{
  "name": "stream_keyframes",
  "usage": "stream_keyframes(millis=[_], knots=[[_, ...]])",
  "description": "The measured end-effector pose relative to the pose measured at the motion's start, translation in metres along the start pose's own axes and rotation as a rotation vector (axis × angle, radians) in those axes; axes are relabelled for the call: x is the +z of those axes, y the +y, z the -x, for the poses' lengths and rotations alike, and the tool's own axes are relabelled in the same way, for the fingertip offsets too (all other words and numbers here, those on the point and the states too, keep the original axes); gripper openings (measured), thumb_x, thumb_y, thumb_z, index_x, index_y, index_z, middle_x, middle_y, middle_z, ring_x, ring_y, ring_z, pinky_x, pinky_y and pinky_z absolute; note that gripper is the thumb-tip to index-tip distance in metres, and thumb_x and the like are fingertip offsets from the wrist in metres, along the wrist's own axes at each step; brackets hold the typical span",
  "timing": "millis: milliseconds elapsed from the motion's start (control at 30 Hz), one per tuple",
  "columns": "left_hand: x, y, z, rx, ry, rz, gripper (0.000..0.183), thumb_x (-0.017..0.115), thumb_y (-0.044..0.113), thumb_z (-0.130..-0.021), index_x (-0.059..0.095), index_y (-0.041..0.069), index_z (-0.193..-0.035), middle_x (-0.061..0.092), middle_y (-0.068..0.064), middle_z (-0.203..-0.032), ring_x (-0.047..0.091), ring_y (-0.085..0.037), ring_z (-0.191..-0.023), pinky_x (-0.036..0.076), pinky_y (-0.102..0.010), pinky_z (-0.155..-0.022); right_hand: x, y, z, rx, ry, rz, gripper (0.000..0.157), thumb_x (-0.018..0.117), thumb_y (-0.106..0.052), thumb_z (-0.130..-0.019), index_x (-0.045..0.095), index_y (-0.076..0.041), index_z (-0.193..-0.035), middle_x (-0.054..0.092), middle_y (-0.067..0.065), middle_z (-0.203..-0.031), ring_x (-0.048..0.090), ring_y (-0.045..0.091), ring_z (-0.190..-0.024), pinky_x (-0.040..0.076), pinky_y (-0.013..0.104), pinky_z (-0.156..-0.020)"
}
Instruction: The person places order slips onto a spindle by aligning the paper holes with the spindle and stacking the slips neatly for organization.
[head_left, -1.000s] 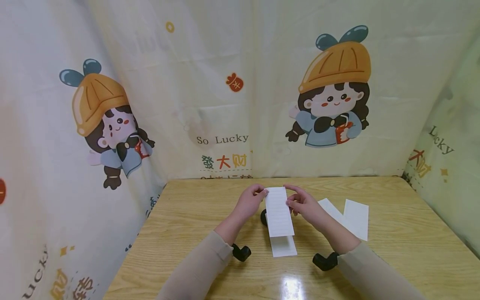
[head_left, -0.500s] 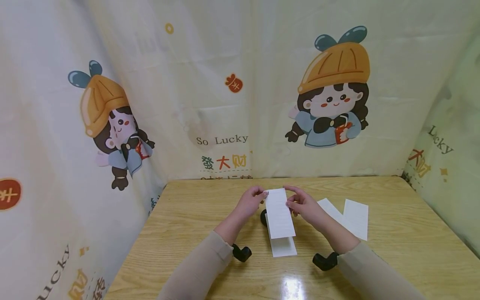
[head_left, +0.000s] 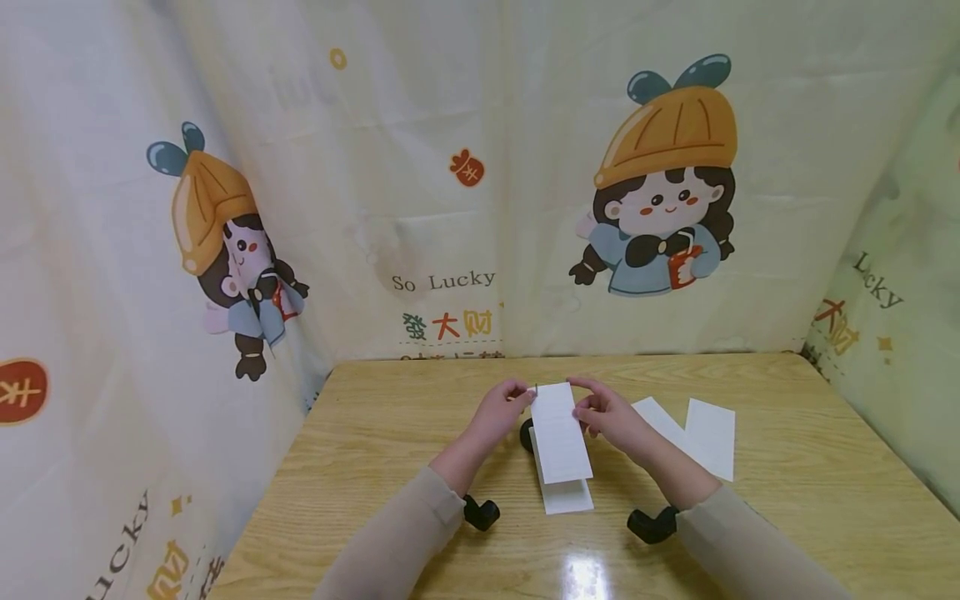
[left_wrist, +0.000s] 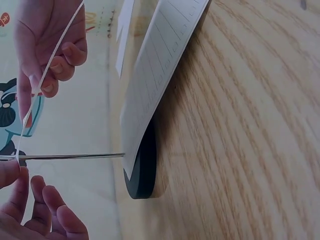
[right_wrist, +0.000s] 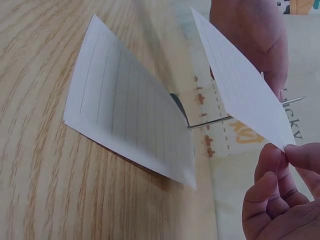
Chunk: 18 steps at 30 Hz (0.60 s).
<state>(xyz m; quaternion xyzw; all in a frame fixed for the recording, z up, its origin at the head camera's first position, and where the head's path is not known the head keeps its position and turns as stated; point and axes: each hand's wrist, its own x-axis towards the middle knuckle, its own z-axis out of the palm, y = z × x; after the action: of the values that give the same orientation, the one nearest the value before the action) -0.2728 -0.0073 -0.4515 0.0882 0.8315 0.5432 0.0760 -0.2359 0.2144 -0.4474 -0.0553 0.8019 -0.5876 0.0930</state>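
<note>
A ruled white paper slip (head_left: 561, 433) hangs tilted above the table, held at its far end by both hands. My left hand (head_left: 497, 414) pinches its far left corner. My right hand (head_left: 609, 418) pinches the right edge between thumb and finger, its index finger reaching to the far corner. A thin metal spike (right_wrist: 210, 122) rises from a round black base (left_wrist: 145, 170) and passes through the slip near the left fingers, its tip showing above. Lower on the same spike lie ruled slips (right_wrist: 120, 95), partly covering the base.
Two loose white slips lie to the right on the wooden table (head_left: 375, 433): one straight slip (head_left: 712, 437) overlaps a slanted slip (head_left: 658, 414), partly behind the right forearm. Black wrist mounts (head_left: 482, 512) sit at both sleeves. A printed curtain (head_left: 420, 208) encloses the table.
Both hands have come down slightly with the slip, its near end sinking toward the slips below. The spike's tip now stands out above the paper by the left thumb.
</note>
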Motion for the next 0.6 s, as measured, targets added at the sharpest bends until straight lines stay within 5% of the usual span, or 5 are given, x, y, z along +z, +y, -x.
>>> stream_keyframes(millis=[600], knots=[[0.002, -0.006, 0.000, -0.005, -0.001, -0.123, 0.014, 0.065, 0.034, -0.096, 0.066, 0.020, -0.097, 0.061, 0.004, -0.096, 0.055, -0.017, -0.088, 0.046, -0.032, -0.071, 0.002, 0.012, -0.001, -0.005, -0.042, 0.012, 0.055, 0.059, -0.004, -0.098, 0.040, -0.010, -0.149, 0.060, 0.014, -0.094, 0.058, 0.029, -0.079, 0.051, 0.038, -0.067]])
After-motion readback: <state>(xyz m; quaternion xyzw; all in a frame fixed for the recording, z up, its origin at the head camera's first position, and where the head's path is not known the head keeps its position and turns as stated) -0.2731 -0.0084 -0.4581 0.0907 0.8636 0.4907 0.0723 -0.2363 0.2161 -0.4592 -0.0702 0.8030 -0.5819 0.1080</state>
